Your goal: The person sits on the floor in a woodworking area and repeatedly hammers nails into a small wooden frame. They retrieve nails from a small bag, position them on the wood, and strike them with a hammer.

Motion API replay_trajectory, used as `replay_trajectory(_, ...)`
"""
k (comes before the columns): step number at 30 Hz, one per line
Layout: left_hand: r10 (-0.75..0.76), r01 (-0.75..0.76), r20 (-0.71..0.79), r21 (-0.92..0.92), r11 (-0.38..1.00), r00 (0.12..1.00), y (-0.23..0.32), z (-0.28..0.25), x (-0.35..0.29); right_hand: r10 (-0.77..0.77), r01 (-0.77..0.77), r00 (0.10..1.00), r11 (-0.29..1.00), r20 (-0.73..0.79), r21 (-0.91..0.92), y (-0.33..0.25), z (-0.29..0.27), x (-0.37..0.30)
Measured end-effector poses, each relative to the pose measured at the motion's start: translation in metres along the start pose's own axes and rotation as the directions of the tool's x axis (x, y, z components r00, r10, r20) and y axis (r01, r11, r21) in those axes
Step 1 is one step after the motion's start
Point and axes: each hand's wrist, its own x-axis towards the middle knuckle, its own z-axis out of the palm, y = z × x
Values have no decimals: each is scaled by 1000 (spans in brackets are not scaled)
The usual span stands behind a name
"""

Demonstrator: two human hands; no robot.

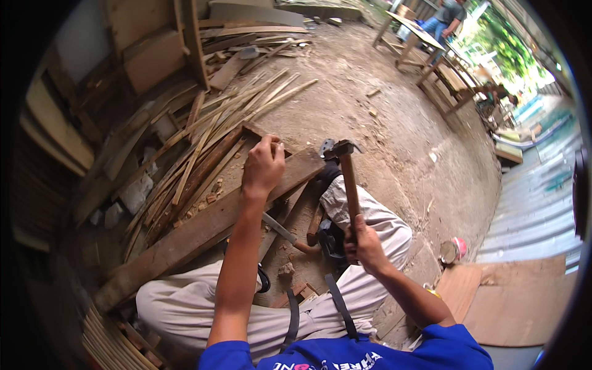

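Observation:
My right hand (365, 248) grips the wooden handle of a claw hammer (351, 188), which stands upright with its head raised near the far end of a thick wooden beam (185, 243). The beam runs slantwise from the lower left across in front of my legs. Over its far part, my left hand (265, 165) has its fingers curled and pinched together; what they hold, if anything, is too small to make out. On the ground between my legs, beneath the hands, lies a metal-bladed tool with a wooden handle (303, 247).
Long thin wood strips (271, 102) are heaped to the left, beside leaning boards (154, 58). Corrugated metal sheets (530, 203) line the right side, with a small red-and-white can (453, 250) and flat boards (512, 302) nearby. A person (445, 20) stands by wooden tables (410, 28) at the back right.

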Motion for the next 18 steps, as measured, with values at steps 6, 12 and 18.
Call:
replay_trajectory(6,251,-252,-98,1,968,963,5,2,2,17,-171,937,892,-348,-418,104,30,46)
replay_trajectory(12,133,-133,0,-92,987,991,7,-9,-4,-13,-126,989,479,-150,-869,203,4,129)
replay_trajectory(18,469,-518,238,231,823,851,22,-6,-24,-43,-213,966,419,-254,-882,194,9,120)
